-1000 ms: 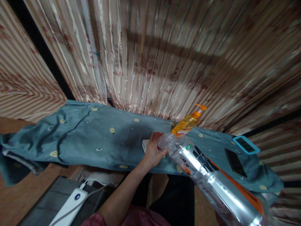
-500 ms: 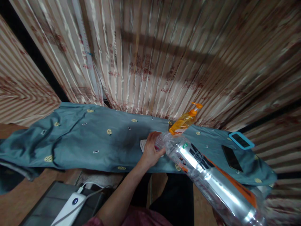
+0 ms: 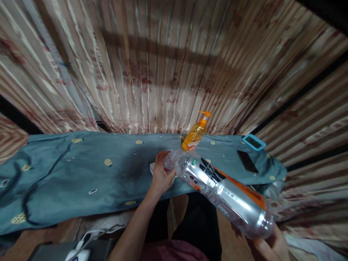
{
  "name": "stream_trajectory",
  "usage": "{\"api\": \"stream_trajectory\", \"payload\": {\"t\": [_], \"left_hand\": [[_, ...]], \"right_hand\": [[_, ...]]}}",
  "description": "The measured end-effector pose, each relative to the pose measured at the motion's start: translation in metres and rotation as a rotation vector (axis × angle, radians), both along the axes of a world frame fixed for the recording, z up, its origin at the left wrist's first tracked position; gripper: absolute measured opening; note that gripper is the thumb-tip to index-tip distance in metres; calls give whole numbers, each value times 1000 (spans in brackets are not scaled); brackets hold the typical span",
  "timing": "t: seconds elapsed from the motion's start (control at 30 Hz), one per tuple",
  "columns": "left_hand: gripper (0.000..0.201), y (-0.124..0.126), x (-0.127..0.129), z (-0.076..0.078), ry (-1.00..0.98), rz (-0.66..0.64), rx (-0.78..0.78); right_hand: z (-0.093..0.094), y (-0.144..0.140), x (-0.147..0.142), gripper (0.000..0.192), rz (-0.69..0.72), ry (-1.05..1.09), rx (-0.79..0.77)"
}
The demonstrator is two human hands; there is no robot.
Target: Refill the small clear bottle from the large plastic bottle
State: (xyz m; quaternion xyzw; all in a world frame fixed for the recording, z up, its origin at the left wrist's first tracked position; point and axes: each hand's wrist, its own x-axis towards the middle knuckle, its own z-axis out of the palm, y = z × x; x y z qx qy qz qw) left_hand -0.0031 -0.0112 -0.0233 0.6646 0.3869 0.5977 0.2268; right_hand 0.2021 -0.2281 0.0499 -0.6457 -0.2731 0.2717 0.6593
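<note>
Best I can read is what looks like a big black M (image 3: 204,166) on the silver label (image 3: 236,201) of the bottle (image 3: 225,195) I'm holding; its other characters and green tag (image 3: 194,161) are too blurry for me; ditto the vertical print on my curtain (image 3: 160,65) tbh

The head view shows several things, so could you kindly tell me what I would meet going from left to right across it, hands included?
White device with a cable → left hand → pump bottle with an orange top → right hand.
</note>
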Motion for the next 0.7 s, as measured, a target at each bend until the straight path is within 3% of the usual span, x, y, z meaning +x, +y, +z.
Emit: {"api": "stream_trajectory", "payload": {"t": [0.23,0.5,0.7], "left_hand": [[46,1,-1,1,-3,20,-33],[44,1,-1,0,6,9,-1],[45,0,2,0,-3,11,-9]], "right_hand": [[-17,-4,9,91,96,-33,45],[-14,-2,3,85,77,-37,71],[-16,-7,9,81,45,-25,6]]}}
